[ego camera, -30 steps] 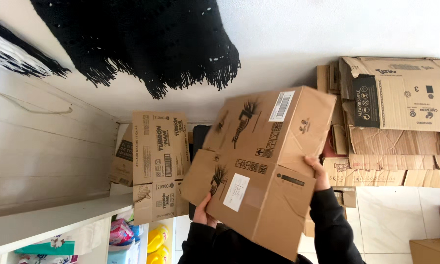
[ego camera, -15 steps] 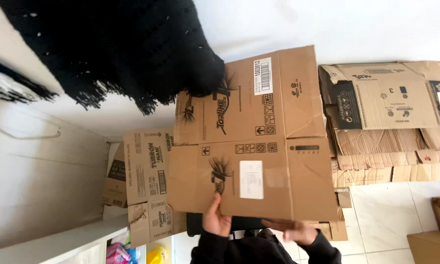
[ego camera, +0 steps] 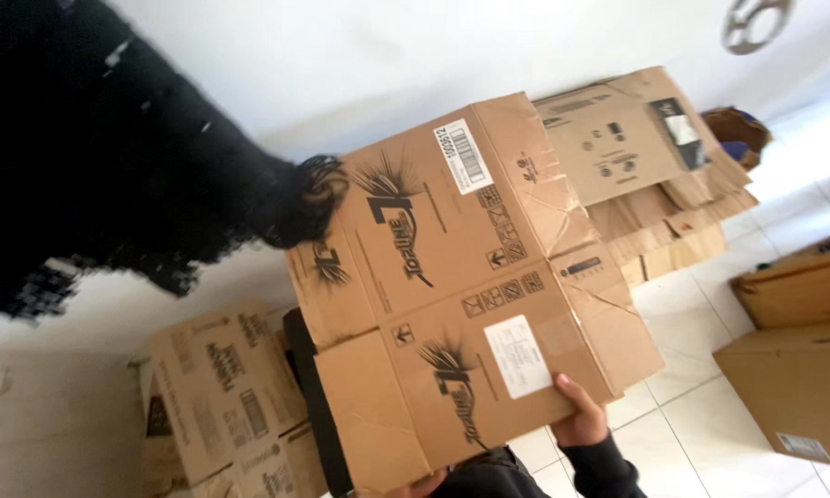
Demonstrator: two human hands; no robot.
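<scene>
Holding a flattened cardboard box [ego camera: 461, 286] up in front of the camera, the right hand [ego camera: 578, 420] pinches its lower edge, thumb pressed onto the printed face just beside a white label [ego camera: 517, 356]. The left hand [ego camera: 426, 483] shows only as fingertips under the bottom corner, so whether it clasps or merely props the panel cannot be told. The box hangs tilted in the air, well above the tiled floor [ego camera: 687, 387], between a leaning carton [ego camera: 221, 406] on one side and a stack of flattened cartons [ego camera: 645, 175] by the wall. Handling it well likely means keeping both hands spread wide along the edge so the creased panels stay flat.
</scene>
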